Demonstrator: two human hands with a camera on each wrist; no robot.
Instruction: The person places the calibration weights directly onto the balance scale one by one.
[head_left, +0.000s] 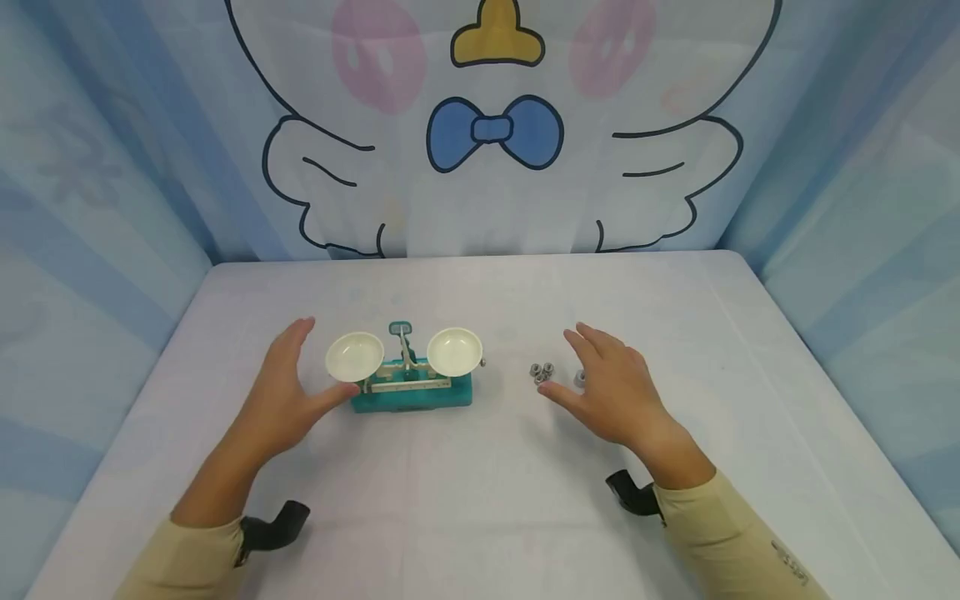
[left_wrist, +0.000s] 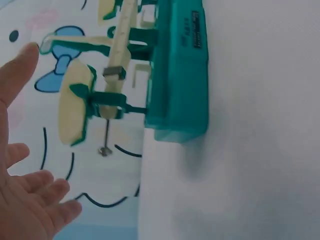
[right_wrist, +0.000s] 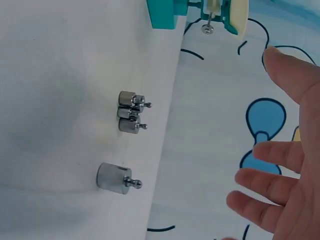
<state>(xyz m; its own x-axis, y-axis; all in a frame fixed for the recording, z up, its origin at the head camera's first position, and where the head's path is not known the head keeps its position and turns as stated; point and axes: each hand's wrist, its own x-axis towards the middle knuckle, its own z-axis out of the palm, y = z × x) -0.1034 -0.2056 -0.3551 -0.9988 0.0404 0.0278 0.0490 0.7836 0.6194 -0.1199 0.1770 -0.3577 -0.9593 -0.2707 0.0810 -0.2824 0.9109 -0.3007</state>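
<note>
A teal balance scale (head_left: 412,398) with two cream pans, left pan (head_left: 355,357) and right pan (head_left: 454,352), stands upright on the table. My left hand (head_left: 281,400) is beside its left end, fingers spread and holding nothing; the thumb tip overlaps the base's left corner in the head view, and contact cannot be told. My right hand (head_left: 618,396) hovers with fingers apart, partly over a larger metal weight (right_wrist: 113,178). Several small metal weights (right_wrist: 128,112) stand clustered left of that hand. The left wrist view shows the scale's base (left_wrist: 180,70) and beam (left_wrist: 120,45) from the side.
A white cloth covers the table (head_left: 450,517). Behind it hangs a curtain (head_left: 495,208) with a cartoon print and a blue bow; blue patterned curtains (head_left: 90,250) close off both sides. Black wrist mounts (head_left: 276,527) sit at both sleeve cuffs.
</note>
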